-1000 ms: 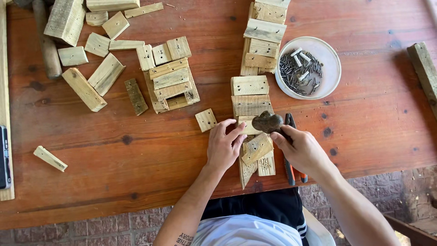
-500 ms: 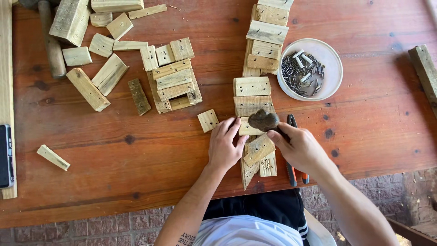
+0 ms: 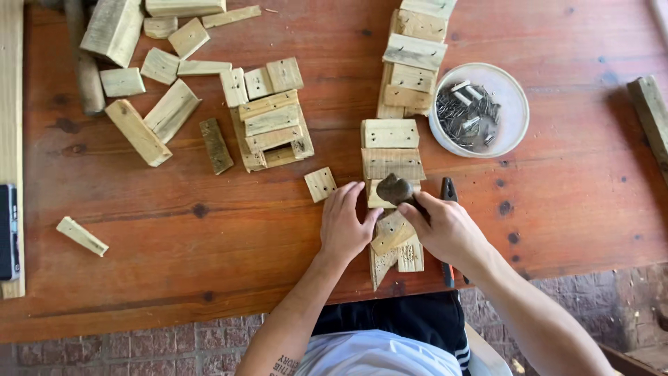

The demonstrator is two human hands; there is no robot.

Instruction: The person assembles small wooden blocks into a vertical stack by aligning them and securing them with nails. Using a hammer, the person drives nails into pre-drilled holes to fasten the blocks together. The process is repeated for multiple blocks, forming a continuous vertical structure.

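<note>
Overhead view of a reddish-brown plank table (image 3: 209, 230) with dark knots and nail holes; brick paving (image 3: 139, 351) shows below its near edge. A dark flat device (image 3: 7, 223) lies at the left edge on a pale board (image 3: 10, 90). Pale wood offcuts (image 3: 160, 66) scatter over the upper left; a stack of blocks (image 3: 273, 129) sits mid-table. A round white bowl (image 3: 511, 97) of grey nails (image 3: 467, 115) stands upper right. The left hand (image 3: 344, 226), fingers nearly flat, presses the workpiece (image 3: 393, 247), a column of nailed blocks at the near edge. The right hand (image 3: 449, 230) is closed around a hammer (image 3: 396, 189), its head over the workpiece. Pliers (image 3: 448, 189) lie just beside.
</note>
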